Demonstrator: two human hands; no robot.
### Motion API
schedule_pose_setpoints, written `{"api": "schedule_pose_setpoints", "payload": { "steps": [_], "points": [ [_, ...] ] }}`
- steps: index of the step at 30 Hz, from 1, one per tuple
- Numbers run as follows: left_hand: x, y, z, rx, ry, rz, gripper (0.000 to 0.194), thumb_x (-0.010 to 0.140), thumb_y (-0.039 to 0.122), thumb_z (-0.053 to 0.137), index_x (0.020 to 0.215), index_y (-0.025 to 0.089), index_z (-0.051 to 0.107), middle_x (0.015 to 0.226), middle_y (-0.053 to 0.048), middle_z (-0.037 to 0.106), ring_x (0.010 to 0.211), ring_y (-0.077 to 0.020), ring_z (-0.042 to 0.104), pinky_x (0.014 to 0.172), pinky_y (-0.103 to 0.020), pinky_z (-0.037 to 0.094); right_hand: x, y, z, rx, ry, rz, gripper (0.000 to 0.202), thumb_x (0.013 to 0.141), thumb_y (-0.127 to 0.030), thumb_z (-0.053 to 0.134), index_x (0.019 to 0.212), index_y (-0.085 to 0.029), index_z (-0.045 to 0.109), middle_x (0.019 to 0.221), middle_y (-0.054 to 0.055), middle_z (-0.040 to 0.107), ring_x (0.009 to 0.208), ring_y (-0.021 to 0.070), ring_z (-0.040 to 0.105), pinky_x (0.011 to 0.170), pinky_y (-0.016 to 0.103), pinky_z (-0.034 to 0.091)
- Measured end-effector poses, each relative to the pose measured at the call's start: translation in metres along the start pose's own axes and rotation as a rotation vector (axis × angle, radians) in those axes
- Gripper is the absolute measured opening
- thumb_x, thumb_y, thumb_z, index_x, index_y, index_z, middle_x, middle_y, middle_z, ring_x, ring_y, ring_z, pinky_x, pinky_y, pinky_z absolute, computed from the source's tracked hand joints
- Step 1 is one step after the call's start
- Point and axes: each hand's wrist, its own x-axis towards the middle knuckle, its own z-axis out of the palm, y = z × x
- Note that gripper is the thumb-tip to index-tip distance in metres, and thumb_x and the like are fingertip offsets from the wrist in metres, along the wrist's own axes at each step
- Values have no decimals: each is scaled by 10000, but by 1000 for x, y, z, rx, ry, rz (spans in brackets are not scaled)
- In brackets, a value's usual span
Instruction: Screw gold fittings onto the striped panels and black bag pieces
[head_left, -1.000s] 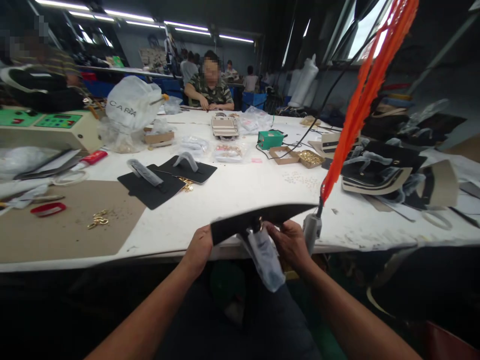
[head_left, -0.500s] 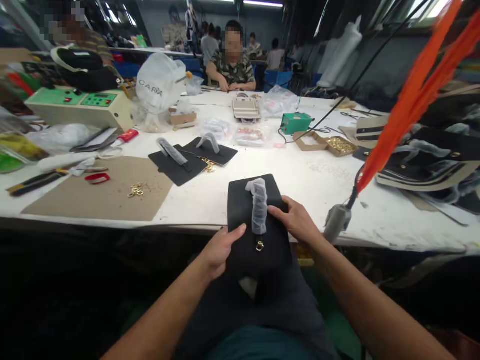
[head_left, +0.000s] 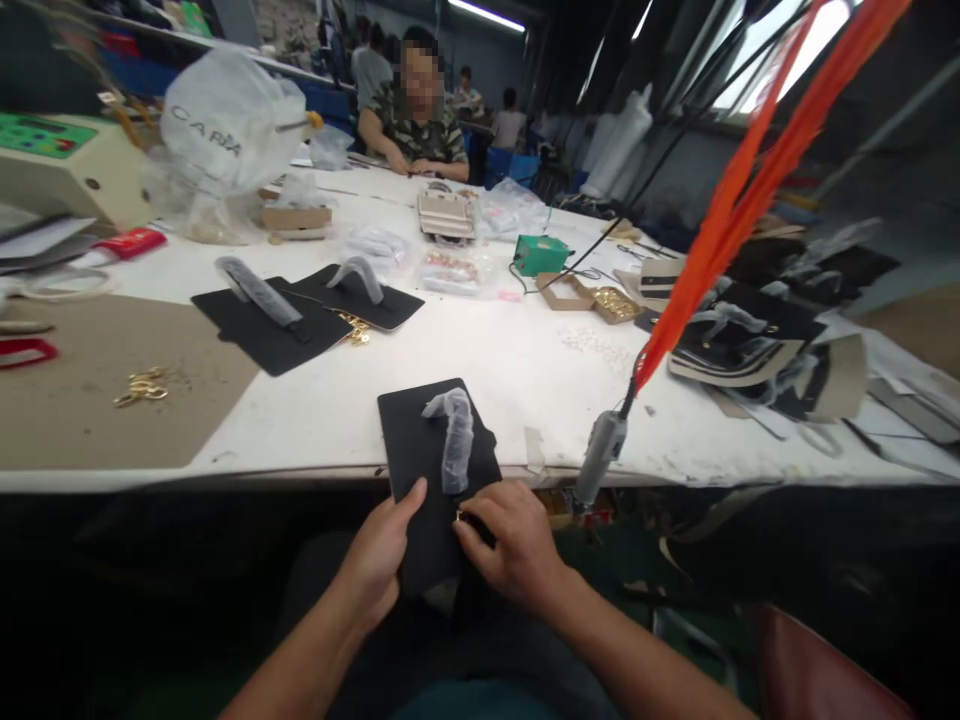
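A black bag panel [head_left: 416, 440] with a plastic-wrapped handle [head_left: 457, 450] is tilted at the table's front edge, its lower part over my lap. My left hand [head_left: 381, 555] grips the panel's left side, thumb on top and fingers beneath. My right hand [head_left: 517, 540] pinches a small gold metal fitting [head_left: 460, 515] just below the handle's lower end; the fingers cover most of it. Two similar black panels, a near one [head_left: 262, 335] and a farther one [head_left: 394, 308], lie on the table with wrapped handles. Gold clasps [head_left: 358, 328] lie beside them.
On the white table [head_left: 510, 350] are a brown board [head_left: 90, 400] with gold hooks [head_left: 142, 387], a green box [head_left: 540, 255] and a carton of gold parts [head_left: 616, 304]. A grey tool [head_left: 602, 455] hangs from orange cords at right. A person [head_left: 420, 110] sits opposite.
My right hand has left the panel's right edge and moved onto the gold fitting below the handle. My left hand keeps its hold. The view has turned to the right.
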Motion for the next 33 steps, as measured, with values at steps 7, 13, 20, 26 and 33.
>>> {"api": "schedule_pose_setpoints", "payload": {
  "steps": [7, 13, 20, 26, 33],
  "points": [
    [-3, 6, 4, 23, 15, -30, 262, 960, 224, 707, 1182, 88, 726, 900, -146, 834, 788, -292, 818, 665, -384, 688, 5, 9, 3, -16, 31, -137, 132, 1047, -337, 636, 1055, -234, 719, 940, 38, 737, 826, 195, 647, 758, 356, 416],
    [-7, 9, 0, 121, 0, -31, 213, 962, 219, 705, 1119, 79, 738, 845, -141, 829, 667, -259, 795, 601, -328, 651, 9, 11, -4, -22, -154, -351, 214, 1077, -264, 513, 1047, -217, 720, 869, 38, 724, 767, 191, 609, 689, 360, 399],
    [-13, -9, -20, 167, -126, -23, 276, 958, 324, 709, 1083, 88, 777, 956, -162, 837, 815, -280, 809, 739, -350, 639, 6, 11, -26, 144, -288, -400, 156, 1050, -319, 624, 1067, -224, 746, 905, 45, 744, 797, 187, 663, 714, 335, 451],
    [-13, -31, -45, 228, -225, 1, 480, 827, 478, 847, 1118, 100, 792, 1085, -174, 825, 1003, -326, 788, 934, -392, 586, 26, 36, -47, 273, 51, 156, 244, 1032, -353, 619, 861, -221, 731, 825, 35, 726, 754, 195, 674, 699, 321, 507],
    [1, -3, -32, 42, -228, 68, 463, 826, 430, 851, 1163, 123, 771, 1127, -153, 814, 1027, -302, 770, 981, -395, 557, 81, 42, 2, 234, -147, 120, 196, 962, -368, 693, 1077, -244, 792, 985, 48, 740, 906, 216, 695, 805, 338, 538]
  ]
}}
